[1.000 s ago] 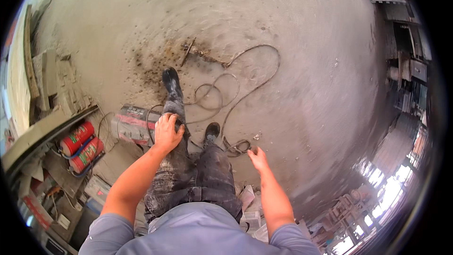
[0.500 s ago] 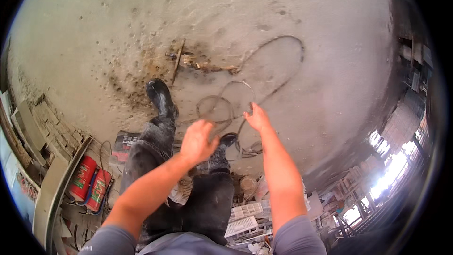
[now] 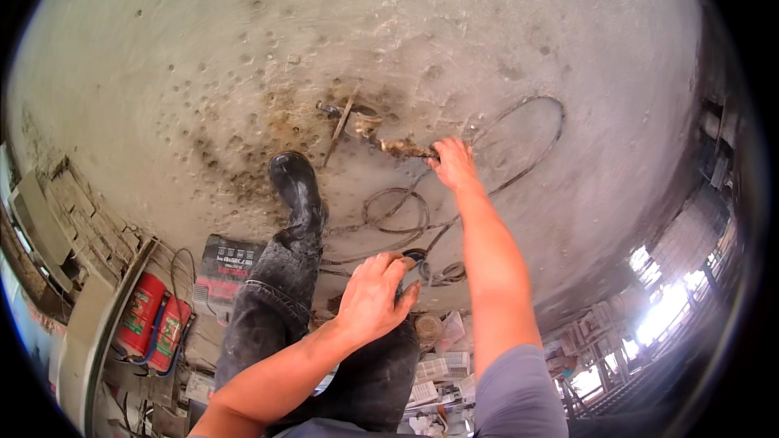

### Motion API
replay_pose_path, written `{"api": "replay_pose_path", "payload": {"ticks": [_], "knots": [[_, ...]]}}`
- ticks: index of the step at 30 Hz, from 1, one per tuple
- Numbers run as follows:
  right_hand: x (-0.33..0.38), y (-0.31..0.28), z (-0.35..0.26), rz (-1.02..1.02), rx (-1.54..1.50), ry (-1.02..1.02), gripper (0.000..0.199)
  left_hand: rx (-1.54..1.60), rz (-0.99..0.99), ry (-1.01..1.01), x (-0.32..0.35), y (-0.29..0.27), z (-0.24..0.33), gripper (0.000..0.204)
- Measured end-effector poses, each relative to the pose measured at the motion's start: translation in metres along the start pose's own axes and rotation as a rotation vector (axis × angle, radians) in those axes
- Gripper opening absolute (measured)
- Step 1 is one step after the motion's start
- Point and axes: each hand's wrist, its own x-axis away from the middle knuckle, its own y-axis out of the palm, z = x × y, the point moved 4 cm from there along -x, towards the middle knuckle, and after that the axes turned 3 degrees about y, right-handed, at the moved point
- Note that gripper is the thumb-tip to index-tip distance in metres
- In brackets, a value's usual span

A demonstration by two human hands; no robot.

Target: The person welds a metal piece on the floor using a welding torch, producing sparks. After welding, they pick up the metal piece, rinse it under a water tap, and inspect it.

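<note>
A mud-caked power tool (image 3: 369, 131) with a thin crossbar (image 3: 342, 123) across its body lies on the grey, pitted floor ahead of me. My right hand (image 3: 454, 164) reaches out to the tool's right end, fingers curled round it. From that end a dark cord (image 3: 560, 126) runs over the floor in loops. My left hand (image 3: 377, 296) hovers above my right leg, thumb and fingers apart, with nothing seen in it.
My black left boot (image 3: 296, 182) stands beside the tool. A dark carton (image 3: 227, 264) sits left of my leg. Farther left are red containers (image 3: 144, 308) and boards (image 3: 89, 332). Louvred panels (image 3: 430, 369) and clutter lie behind me at the lower right.
My right hand has moved forward and closed round the tool's end. The left hand has shifted right and lower in view. The head view has shifted, so the tool appears farther right.
</note>
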Motion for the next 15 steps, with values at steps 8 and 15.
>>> {"api": "replay_pose_path", "payload": {"ticks": [8, 15], "knots": [[0.084, -0.016, 0.031, -0.046, -0.479, 0.099, 0.047, 0.115, 0.025, -0.05, -0.003, -0.004, 0.008, 0.033], [0.082, 0.004, -0.017, 0.656, -0.027, 0.42, 0.059, 0.186, 0.266, -0.016, -0.008, -0.018, 0.015, 0.035]]}}
